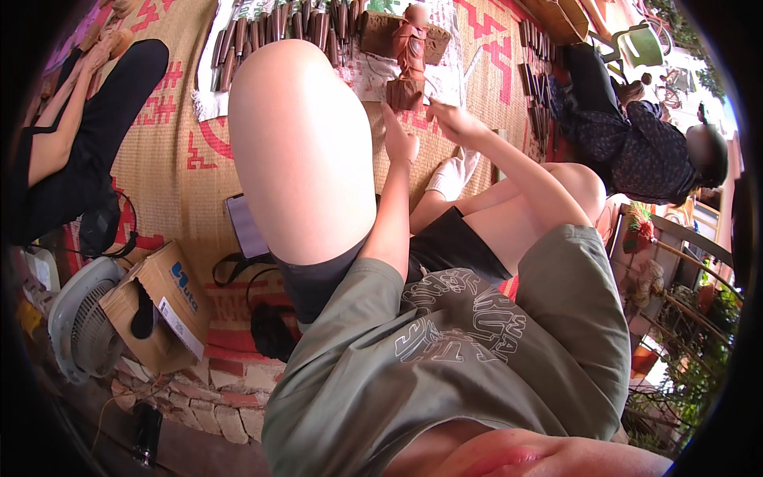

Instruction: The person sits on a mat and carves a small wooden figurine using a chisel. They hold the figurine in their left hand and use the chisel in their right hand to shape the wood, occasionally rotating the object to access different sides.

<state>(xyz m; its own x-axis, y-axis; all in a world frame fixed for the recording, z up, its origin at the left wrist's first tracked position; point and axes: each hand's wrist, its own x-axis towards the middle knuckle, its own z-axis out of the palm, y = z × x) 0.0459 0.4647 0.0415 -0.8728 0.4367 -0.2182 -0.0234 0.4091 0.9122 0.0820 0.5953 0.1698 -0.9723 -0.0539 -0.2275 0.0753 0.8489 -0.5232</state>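
Note:
A reddish-brown carved wooden figurine in a long robe stands on its squared base, against a wooden block. My left hand is at the near left corner of the base, one finger stretched up along it and the others curled. Just to the right of the base, my right hand is closed. A thin pale tip shows between it and the base; what the fist holds is too small and blurred to make out.
Several wood-handled carving tools lie on a white cloth over the patterned mat. More tools lie right. People sit at far left and right. A cardboard box and a grey fan stand lower left.

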